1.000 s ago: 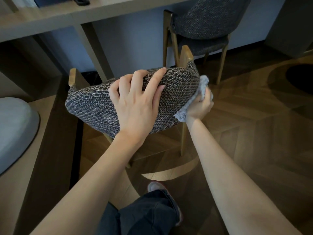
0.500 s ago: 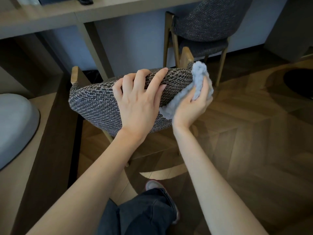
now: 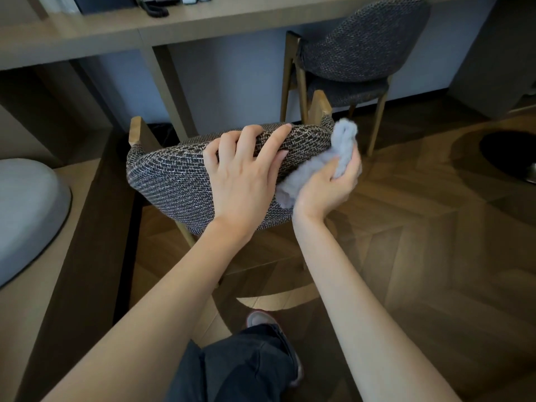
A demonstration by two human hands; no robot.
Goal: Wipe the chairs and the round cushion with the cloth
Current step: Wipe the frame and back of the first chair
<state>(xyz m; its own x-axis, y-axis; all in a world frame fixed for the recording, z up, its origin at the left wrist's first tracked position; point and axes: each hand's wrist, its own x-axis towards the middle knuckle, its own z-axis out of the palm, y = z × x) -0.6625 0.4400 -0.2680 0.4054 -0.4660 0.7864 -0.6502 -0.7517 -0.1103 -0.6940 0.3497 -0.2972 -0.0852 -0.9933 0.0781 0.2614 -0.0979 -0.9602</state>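
A pale blue cloth (image 3: 336, 149) is bunched in a person's right hand (image 3: 324, 190), the fingers and thumb curled round it so that one fluffy end stands above the fist and the other trails out below the palm. The wad presses against the right-hand end of the near chair (image 3: 174, 175), on the rear face of its woven grey backrest, just below the wooden post at that corner. Immediately left of the grip, and touching the trailing end of the cloth, the left hand (image 3: 246, 181) holds the same backrest, fingers hooked over its top edge and palm flat on the weave, apparently steadying the chair.

Beyond the grip and slightly to its right, a second chair (image 3: 356, 53) in matching fabric stands tucked under a long desk (image 3: 203, 24), well apart from the cloth. Far to the left of the grip, the round cushion (image 3: 26, 210), light grey, lies on a low wooden platform (image 3: 72, 285), with neither hand near it. Below the grip are a parquet floor (image 3: 435, 227), a dark trouser leg (image 3: 240, 367) and the toe of a shoe (image 3: 258, 319).

The job looks to be in its chair stage: the backrest of the near chair is under the cloth now, and its seat is hidden from view. Nothing shows whether the second chair or the cushion has been wiped, so both are best counted as work left.
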